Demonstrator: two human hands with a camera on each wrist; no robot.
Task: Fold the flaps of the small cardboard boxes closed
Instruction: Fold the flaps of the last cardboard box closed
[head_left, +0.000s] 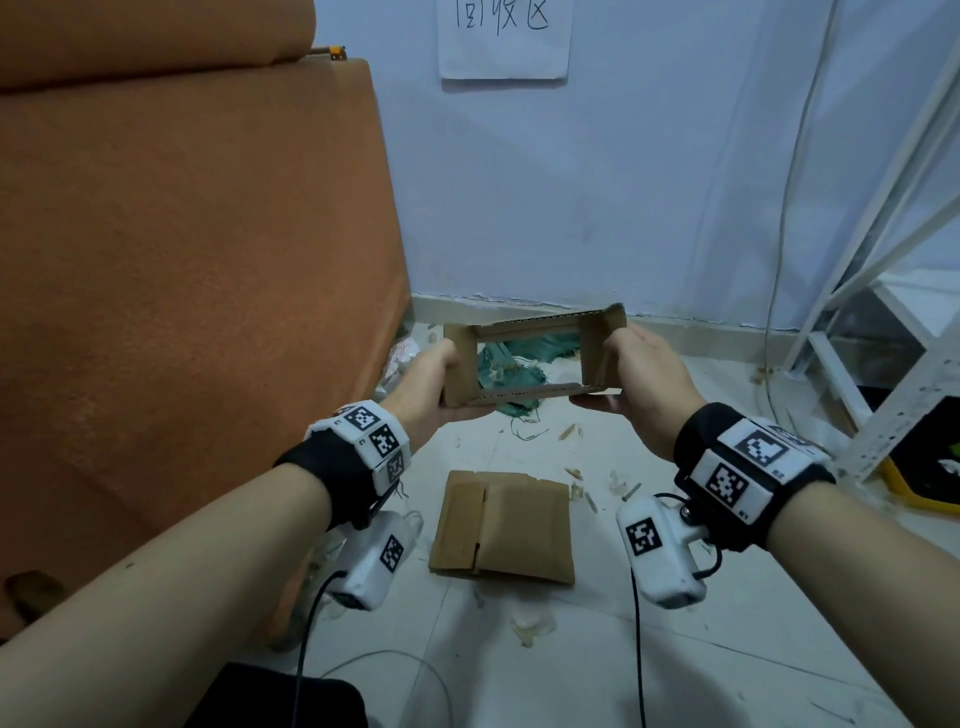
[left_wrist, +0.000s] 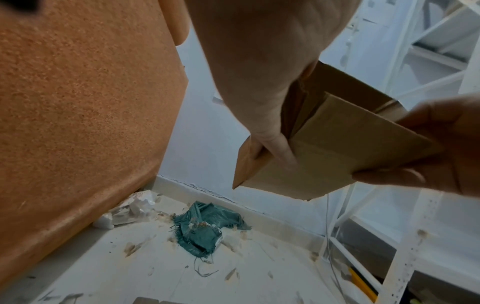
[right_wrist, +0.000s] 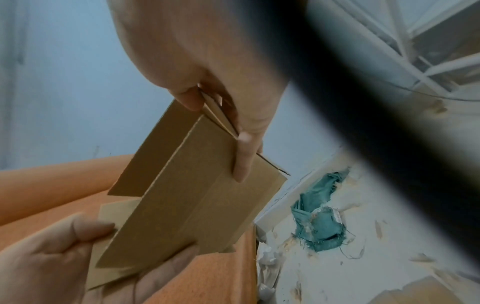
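While the orange sofa (head_left: 182, 249) looms at far left, the left hand (head_left: 436, 384) grips the left end of the small cardboard box (head_left: 530, 364), held up in the air right of that sofa, and the right hand (head_left: 639, 379) clamps its right end. It's open straight through, flaps unfolded. Squaring looks done; next, likely, thumbs tuck the end flaps in. A flattened box (head_left: 504, 525) lies on the floor below.

Dim, even, cool-blue indoor light, faint soft shadows on the floor (head_left: 675, 649) beneath my forearms, wide-angle bending at frame edges, wrist views soft and smeared, dark unfocused band (right_wrist: 363, 123) crossing my right wrist view.
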